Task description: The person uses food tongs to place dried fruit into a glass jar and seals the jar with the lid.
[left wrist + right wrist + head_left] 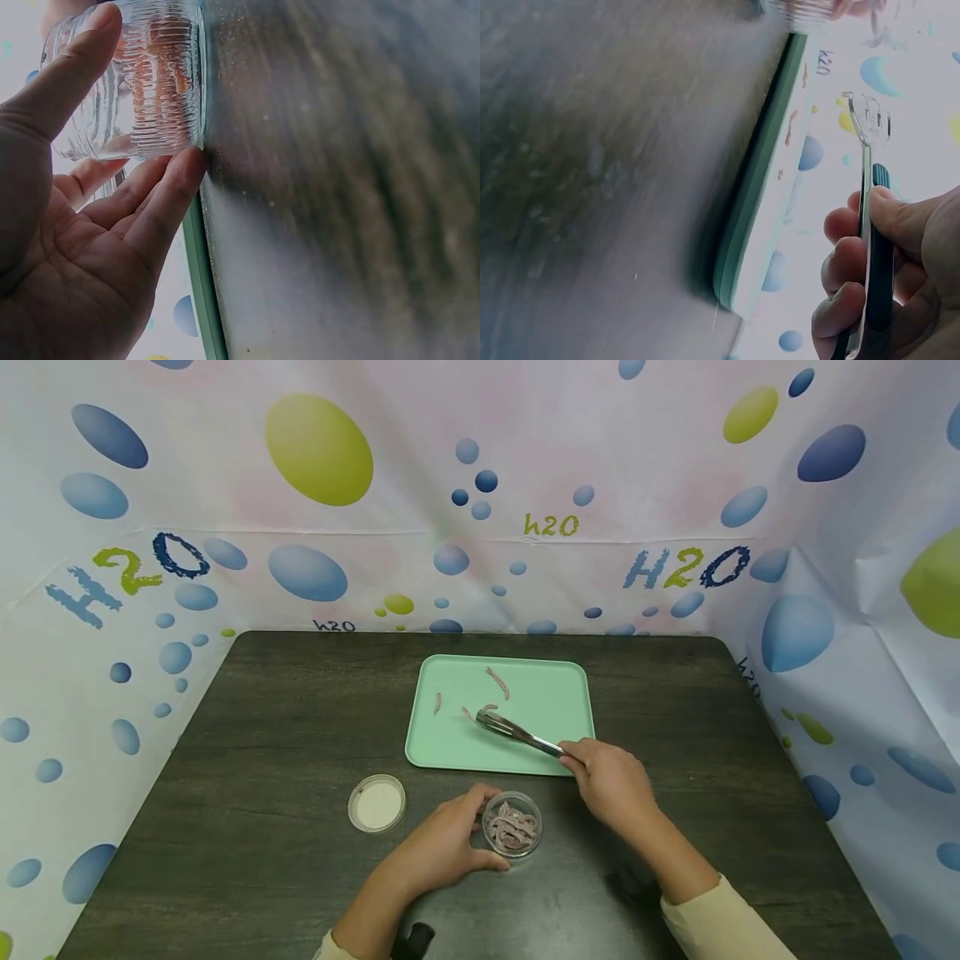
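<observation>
The left hand point(447, 835) curls round a glass jar point(163, 97), nearside of the green tray point(442, 745) (lid point(377, 803) off its near-left corner); the right hand point(613, 782), covering its near-right corner, grips tongs point(519, 732) over it.

2 arms point(675, 858) forward — left grip point(447, 837) cupped, right grip point(613, 779) curled.

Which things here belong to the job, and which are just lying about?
In the job:
glass jar, in the grip of the left hand
tongs, in the grip of the right hand
green tray
pinkish strips, in jar and on tray

Seemingly lying about:
round lid, on the table, perhaps the jar's
bubble-print sheet, backdrop
</observation>
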Available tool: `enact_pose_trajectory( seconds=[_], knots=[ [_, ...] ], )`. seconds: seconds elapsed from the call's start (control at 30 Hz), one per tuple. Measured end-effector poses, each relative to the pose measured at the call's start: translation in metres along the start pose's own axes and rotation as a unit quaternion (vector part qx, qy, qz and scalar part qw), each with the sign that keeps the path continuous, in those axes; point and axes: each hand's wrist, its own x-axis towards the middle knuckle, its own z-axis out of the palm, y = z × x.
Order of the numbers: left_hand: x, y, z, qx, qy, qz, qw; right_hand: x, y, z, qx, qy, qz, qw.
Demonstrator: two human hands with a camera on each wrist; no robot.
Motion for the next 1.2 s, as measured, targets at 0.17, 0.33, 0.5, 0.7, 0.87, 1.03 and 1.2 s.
enact_pose_trajectory(
  seconds=[0.17,0.33,0.5,0.7,0.87,1.03,1.2],
  knots=[
    [-0.002,0.001,0.001,0.002,0.007,0.006,1.0000,-0.011,0.005,-0.011,0.010,0.009,0.027,1.000],
    [-0.002,0.002,0.000,0.003,0.008,0.004,1.0000,-0.022,0.006,-0.024,0.017,-0.001,0.057,0.998],
    [0.000,0.000,0.000,0.000,0.004,-0.004,1.0000,-0.033,0.007,-0.035,0.019,-0.007,0.074,0.997],
    [-0.001,0.001,0.001,-0.002,0.002,-0.005,1.0000,-0.048,0.012,-0.044,0.020,-0.009,0.092,0.995],
    [0.000,0.001,0.000,-0.003,-0.002,-0.008,1.0000,-0.062,0.019,-0.049,0.015,-0.005,0.106,0.994],
    [0.001,0.000,0.000,-0.006,-0.003,-0.010,0.9999,-0.078,0.024,-0.053,0.007,-0.002,0.106,0.994],
    [0.001,0.001,0.000,-0.009,-0.006,-0.014,0.9999,-0.096,0.021,-0.055,-0.007,0.021,0.083,0.996]
  ],
)
